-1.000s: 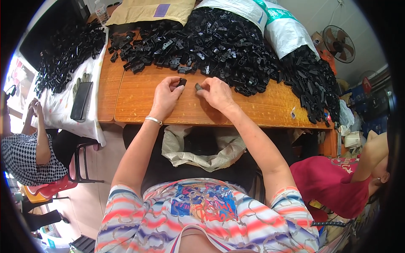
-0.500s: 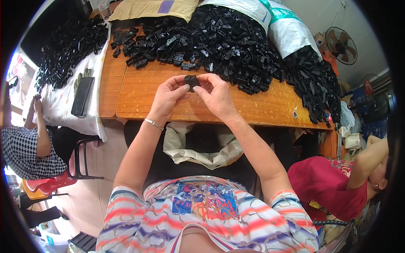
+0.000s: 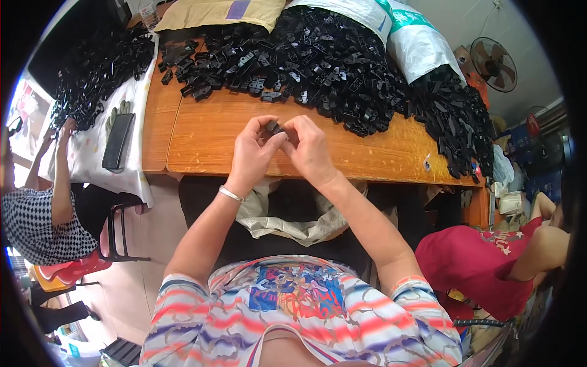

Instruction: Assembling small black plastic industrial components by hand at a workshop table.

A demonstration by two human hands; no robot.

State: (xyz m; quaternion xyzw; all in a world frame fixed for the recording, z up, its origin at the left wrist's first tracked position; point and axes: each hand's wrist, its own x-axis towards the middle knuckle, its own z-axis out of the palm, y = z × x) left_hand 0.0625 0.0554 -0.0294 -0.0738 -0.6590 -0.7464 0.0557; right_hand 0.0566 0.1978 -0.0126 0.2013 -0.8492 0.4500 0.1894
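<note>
A small black plastic part [image 3: 273,126] is pinched between my two hands, just over the near edge of the wooden table. My left hand [image 3: 255,147] grips it with thumb and index finger. From the other side my right hand [image 3: 309,147] closes on it, the fingertips of both hands almost meeting. Fingers cover much of the part, so its full shape is hidden. Beyond my hands spreads a large heap of similar black plastic parts [image 3: 330,67]. An open woven sack [image 3: 293,229] hangs below the table edge, under my wrists.
Longer black pieces [image 3: 449,116] spill from a white bag [image 3: 422,52] at the right. On the left, a cloth-covered table [image 3: 131,147] carries more black parts, a dark phone-like case [image 3: 118,140] and a glove. One person sits at each side. A fan [image 3: 493,64] stands back right.
Both hands have come slightly nearer to me, and the black part has turned between my fingers. The person at left has raised their hands toward the parts; the person at right has shifted their arm.
</note>
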